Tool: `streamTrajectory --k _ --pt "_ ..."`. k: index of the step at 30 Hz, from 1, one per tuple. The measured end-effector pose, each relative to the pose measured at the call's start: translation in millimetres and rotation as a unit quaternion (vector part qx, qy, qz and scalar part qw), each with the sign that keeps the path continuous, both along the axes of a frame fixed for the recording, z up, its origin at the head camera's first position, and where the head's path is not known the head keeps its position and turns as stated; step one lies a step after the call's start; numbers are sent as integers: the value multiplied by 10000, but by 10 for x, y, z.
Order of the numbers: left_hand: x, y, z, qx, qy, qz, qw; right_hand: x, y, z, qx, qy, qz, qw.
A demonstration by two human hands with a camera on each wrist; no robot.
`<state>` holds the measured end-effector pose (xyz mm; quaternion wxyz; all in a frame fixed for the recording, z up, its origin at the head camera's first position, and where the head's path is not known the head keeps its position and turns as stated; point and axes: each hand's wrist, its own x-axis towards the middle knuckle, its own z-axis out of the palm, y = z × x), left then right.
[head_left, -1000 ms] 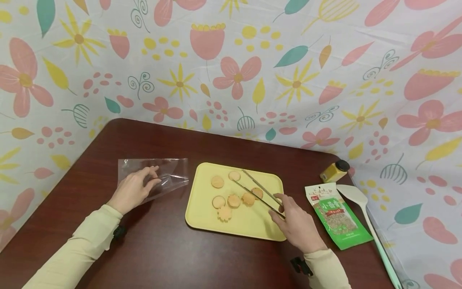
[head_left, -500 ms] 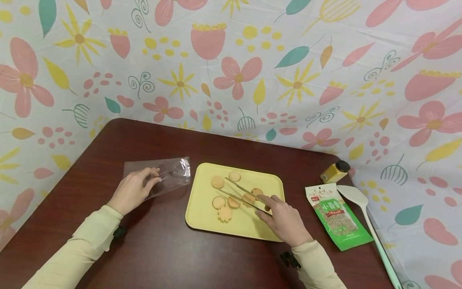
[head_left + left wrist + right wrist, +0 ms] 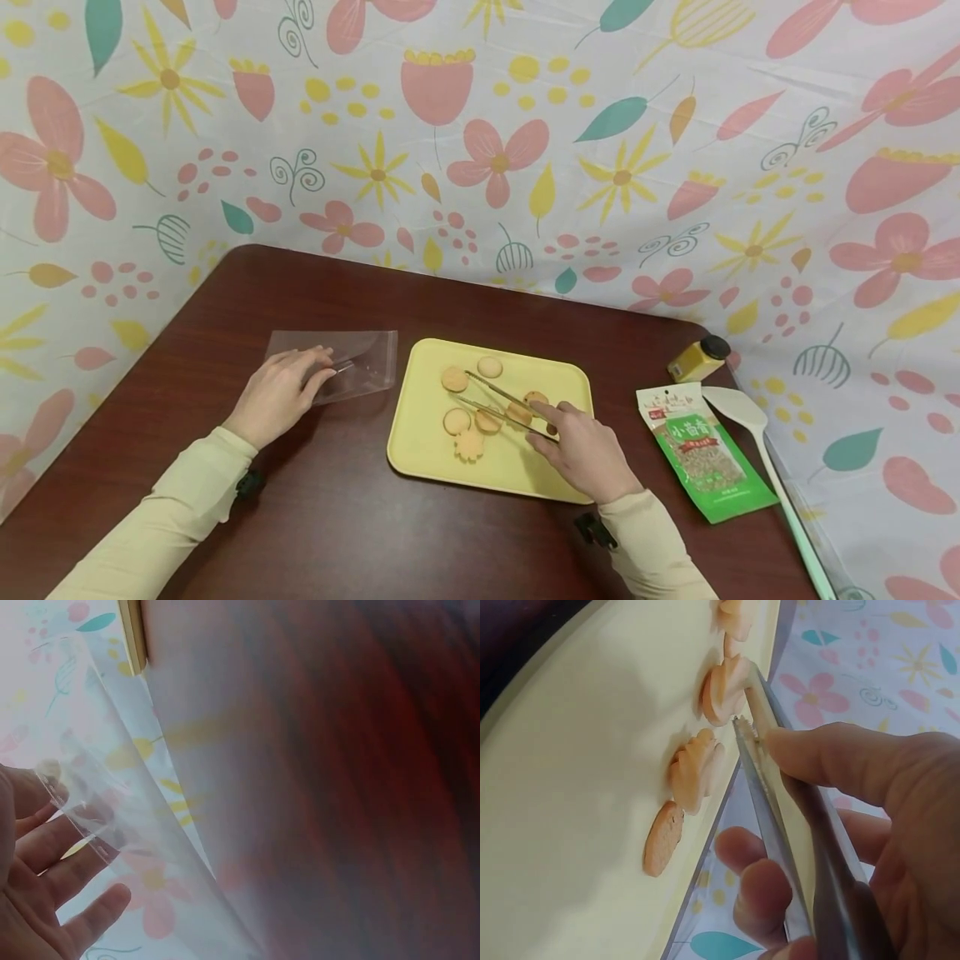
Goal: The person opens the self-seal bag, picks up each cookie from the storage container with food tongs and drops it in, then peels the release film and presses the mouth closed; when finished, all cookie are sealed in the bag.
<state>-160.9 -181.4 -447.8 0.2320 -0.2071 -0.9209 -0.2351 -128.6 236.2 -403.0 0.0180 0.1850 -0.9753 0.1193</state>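
Note:
My left hand point(image 3: 277, 396) pinches a clear plastic bag point(image 3: 372, 360) left of the tray; in the left wrist view, thumb and fingers meet at the bag's edge point(image 3: 81, 825). Metal tongs point(image 3: 498, 390) are gripped in my right hand point(image 3: 588, 450), reaching left over a yellow tray point(image 3: 427, 471). Several cookies lie on that tray, among them a round one point(image 3: 453, 379) right by the tongs' upper tip and a flower-shaped one point(image 3: 469, 446) nearer the front. From the right wrist, the parted tong tips overlap a ridged cookie point(image 3: 718, 701). Nothing shows clamped between them.
To the right lie a green and white seasoning packet point(image 3: 708, 467) and a spatula point(image 3: 738, 408) with a pale green handle. A yellow bottle point(image 3: 693, 362) with a black cap stands behind them. Floral cloth point(image 3: 495, 75) hangs along the dark table's point(image 3: 315, 517) back and sides.
My right hand has moved left with the tongs, bringing their tips near the cookies on the tray's left half. The plastic bag has shifted slightly right, still in my left hand.

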Motion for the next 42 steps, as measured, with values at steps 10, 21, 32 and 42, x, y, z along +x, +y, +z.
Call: streamTrajectory --k 10,21,32,42 --pt "-10 2 -17 -192 233 -83 9995 -50 -53 12 223 -133 -69 9996" --pt "-15 -4 -28 -299 172 -57 9994 -62 -56 25 353 -88 -61 9993" --pt "-12 -2 -25 -346 153 -74 9993 -41 -48 22 455 243 74 9986" --pt "-3 4 -15 -334 189 -113 9992 -35 -50 44 277 458 127 9985"
